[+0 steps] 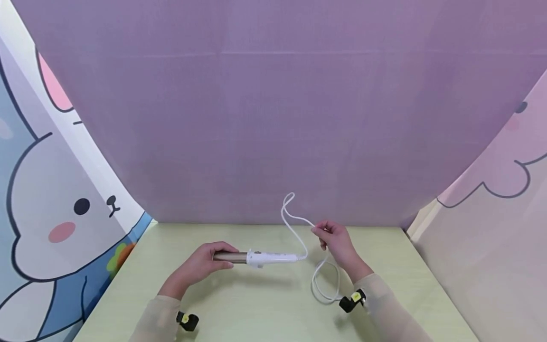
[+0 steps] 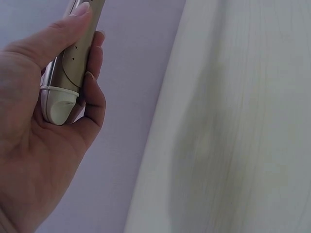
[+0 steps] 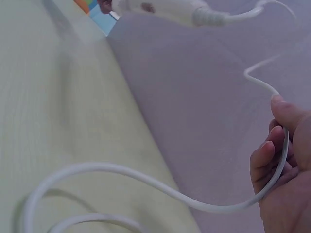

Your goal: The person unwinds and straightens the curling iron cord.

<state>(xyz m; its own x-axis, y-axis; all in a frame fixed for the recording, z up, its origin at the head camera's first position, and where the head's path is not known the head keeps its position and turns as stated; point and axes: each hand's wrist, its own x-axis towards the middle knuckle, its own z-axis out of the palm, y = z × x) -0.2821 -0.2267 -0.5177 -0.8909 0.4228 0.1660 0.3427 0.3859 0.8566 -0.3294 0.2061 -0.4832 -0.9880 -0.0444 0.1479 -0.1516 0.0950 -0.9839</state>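
A curling iron with a white handle (image 1: 275, 258) and a gold-brown barrel (image 1: 232, 257) is held level over the table in the head view. My left hand (image 1: 202, 262) grips the barrel end, thumb on one side and fingers on the other. In the left wrist view the barrel's white tip (image 2: 60, 107) sits against the palm. My right hand (image 1: 339, 242) pinches the white cord (image 3: 146, 180) between thumb and fingers, to the right of the handle. Between handle and hand the cord rises in a twisted loop. Below the right hand, more cord hangs in loose coils.
The pale wood-grain table (image 1: 256, 313) ends at a purple backdrop (image 1: 273, 118). Cartoon-printed panels (image 1: 55, 204) stand at both sides. A black device with a yellow mark (image 1: 353, 300) is worn on the right wrist, another on the left.
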